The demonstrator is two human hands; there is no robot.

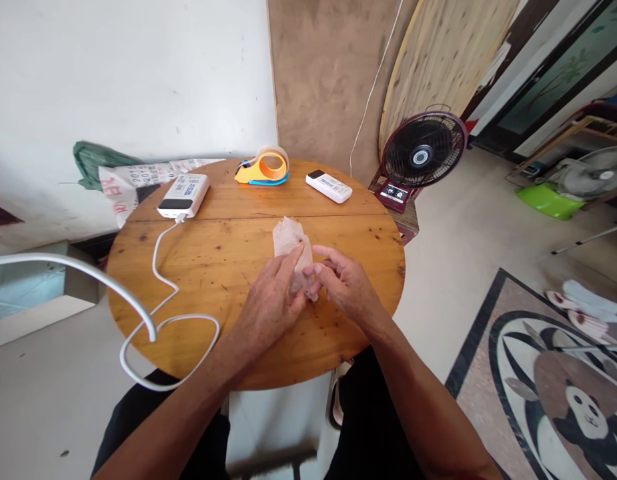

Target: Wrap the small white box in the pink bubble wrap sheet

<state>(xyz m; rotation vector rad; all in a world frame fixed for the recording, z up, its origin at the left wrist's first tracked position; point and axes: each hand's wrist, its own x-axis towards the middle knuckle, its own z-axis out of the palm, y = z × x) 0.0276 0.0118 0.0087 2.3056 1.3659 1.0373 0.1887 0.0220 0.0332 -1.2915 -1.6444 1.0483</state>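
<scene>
A crumpled, pale pinkish-white sheet (288, 233), thin like tissue or soft wrapping, lies on the round wooden table (228, 260) in front of me. My left hand (273, 293) rests over its left side, fingers stretched forward across it and thumb near its lower edge. At the sheet's right edge is my right hand (345, 287), its index finger extended and its thumb and another finger brought together. Whether a bit of the sheet or something small sits in that pinch is too small to tell. My fingers hide part of the sheet.
At the table's back stand a white power bank (185, 193) with a white cable (158, 267), an orange-and-blue tape dispenser (263, 168) and another white power bank (329, 186). A thick white curved tube (88, 267) reaches in from the left. A fan (421, 157) stands beyond the right edge.
</scene>
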